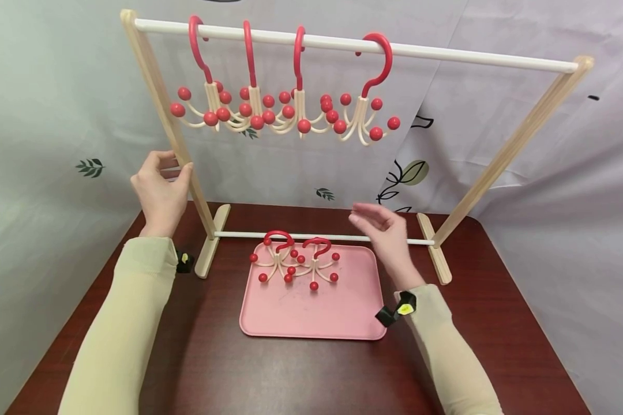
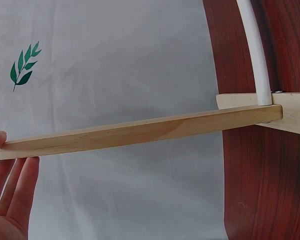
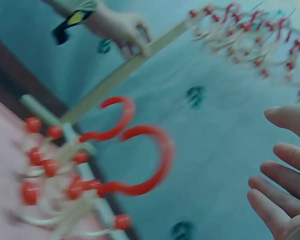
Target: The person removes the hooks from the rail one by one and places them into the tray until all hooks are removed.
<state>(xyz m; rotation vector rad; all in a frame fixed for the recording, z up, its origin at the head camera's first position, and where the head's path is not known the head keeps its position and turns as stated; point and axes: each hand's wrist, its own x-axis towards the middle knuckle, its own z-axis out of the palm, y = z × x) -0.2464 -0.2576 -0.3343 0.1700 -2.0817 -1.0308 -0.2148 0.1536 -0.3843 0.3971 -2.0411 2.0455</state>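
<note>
My left hand [image 1: 161,193] grips the left wooden post [image 2: 140,132] of a small rack between thumb and fingers. Over the back right of a pink tray [image 1: 311,323], my right hand [image 1: 386,233] is in the air with nothing in it; its fingers [image 3: 277,187] are spread loosely in the right wrist view. Two hook hangers, a left one [image 1: 277,260] and a right one [image 1: 315,264], lie side by side at the tray's back edge. Each has a red hook and cream arms tipped with red balls. Several like hangers [image 1: 299,104] hang from the white top rail [image 1: 467,56].
A white lower rail [image 1: 415,241] runs behind the tray between the rack's wooden feet, left [image 1: 207,253] and right [image 1: 438,262]. The right post [image 1: 514,153] slants up to the top rail. Behind the dark wooden table [image 1: 228,369] hangs a pale leaf-print cloth [image 1: 311,167].
</note>
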